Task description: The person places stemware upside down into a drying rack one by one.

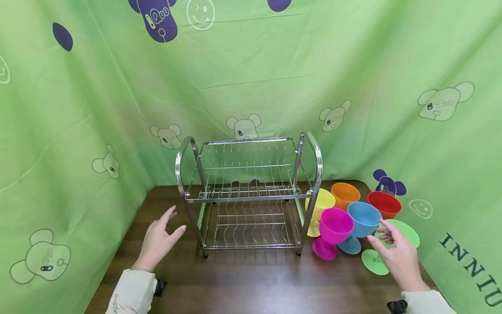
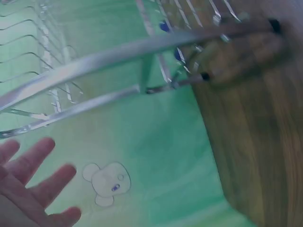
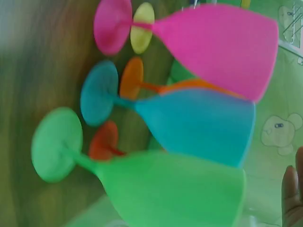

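My left hand (image 1: 158,242) hovers left of a chrome two-tier dish rack (image 1: 251,199), thumb and fingers spread with nothing in them. Its fingers (image 2: 42,165) also show beside the rack's side frame in the left wrist view. At the right, my right hand (image 1: 398,255) is held over the group of plastic goblets, nearest the green goblet (image 3: 175,189) and the blue goblet (image 1: 364,218). Its fingers are loosely bent and hold nothing, partly hiding the green goblet in the head view. A magenta goblet (image 1: 336,226) stands left of the blue one.
Behind these stand a yellow goblet (image 1: 323,203), an orange goblet (image 1: 345,195) and a red goblet (image 1: 384,204), all upright. The dark wooden table (image 1: 251,283) is enclosed by a green printed cloth (image 1: 251,78) at the back and both sides.
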Tool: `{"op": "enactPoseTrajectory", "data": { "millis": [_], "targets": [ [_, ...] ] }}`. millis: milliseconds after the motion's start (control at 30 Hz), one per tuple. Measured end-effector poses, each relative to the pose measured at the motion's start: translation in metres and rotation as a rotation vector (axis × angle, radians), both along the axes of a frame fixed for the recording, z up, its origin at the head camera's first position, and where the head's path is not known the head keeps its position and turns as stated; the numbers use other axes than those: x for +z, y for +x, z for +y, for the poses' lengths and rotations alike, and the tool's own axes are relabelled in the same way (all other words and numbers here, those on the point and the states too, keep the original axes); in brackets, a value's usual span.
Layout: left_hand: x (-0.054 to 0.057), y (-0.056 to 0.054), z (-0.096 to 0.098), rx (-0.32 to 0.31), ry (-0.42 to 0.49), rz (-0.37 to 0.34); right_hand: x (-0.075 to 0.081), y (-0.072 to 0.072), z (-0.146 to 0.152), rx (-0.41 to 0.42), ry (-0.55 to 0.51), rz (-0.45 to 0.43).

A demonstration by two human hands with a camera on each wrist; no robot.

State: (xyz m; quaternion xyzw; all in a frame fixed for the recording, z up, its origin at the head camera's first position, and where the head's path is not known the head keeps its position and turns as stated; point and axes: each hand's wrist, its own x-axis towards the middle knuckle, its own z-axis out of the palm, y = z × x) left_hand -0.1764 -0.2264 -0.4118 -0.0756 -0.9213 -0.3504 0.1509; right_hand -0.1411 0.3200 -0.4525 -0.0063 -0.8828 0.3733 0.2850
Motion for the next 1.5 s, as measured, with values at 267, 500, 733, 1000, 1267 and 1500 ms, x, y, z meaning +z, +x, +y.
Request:
{"op": "enactPoseTrajectory", "data": {
  "millis": [267, 500, 733, 1000, 1267, 1500],
  "targets": [
    [0.003, 0.0, 0.015, 0.01, 0.294, -0.071, -0.03, 0.013, -0.024, -0.069, -0.365, -0.053],
    [-0.002, -0.006, 0.024, 0.023, 0.337, -0.088, -0.045, 0.013, -0.033, -0.02, -0.383, -0.108],
    [-0.01, -0.006, 0.028, 0.044, 0.381, -0.079, -0.053, 0.009, -0.034, 0.0, -0.404, -0.18],
    [-0.016, -0.005, 0.033, 0.046, 0.406, -0.063, -0.061, 0.0, -0.033, 0.052, -0.426, -0.349],
    [-0.019, -0.01, 0.039, 0.094, 0.411, -0.033, -0.058, -0.012, -0.041, 0.055, -0.464, -0.474],
    [-0.025, -0.008, 0.047, 0.21, 0.449, 0.05, -0.063, -0.02, -0.05, 0.071, -0.484, -0.452]
  ]
}}
